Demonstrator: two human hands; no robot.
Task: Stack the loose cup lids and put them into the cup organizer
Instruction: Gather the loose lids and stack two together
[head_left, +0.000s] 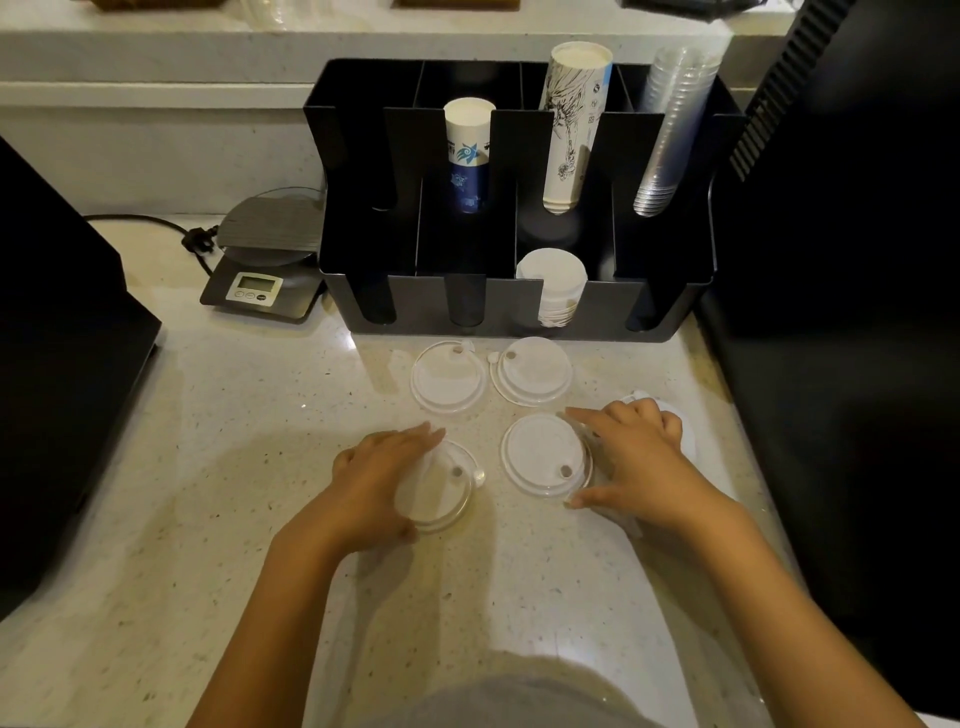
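Thin plastic lids on a speckled stone counter (208, 441), with the black cup organizer (519, 312) behind them.

The organizer's front row already holds a stack of white lids (553, 283) in its third slot from the left, and the other front slots look free. Four lids lie flat in plain view: two far ones (449, 382) (535, 371) just before the organizer and two near ones; another shows behind the right hand. They look feather-light, flexible and slick, so pinching the raised rim should serve best. The left hand (379, 473) curls loosely over the near-left lid (441, 488), fingers touching its edge. The right hand (634, 457) spreads thumb and forefinger around the near-right lid (543, 454), not yet closed.
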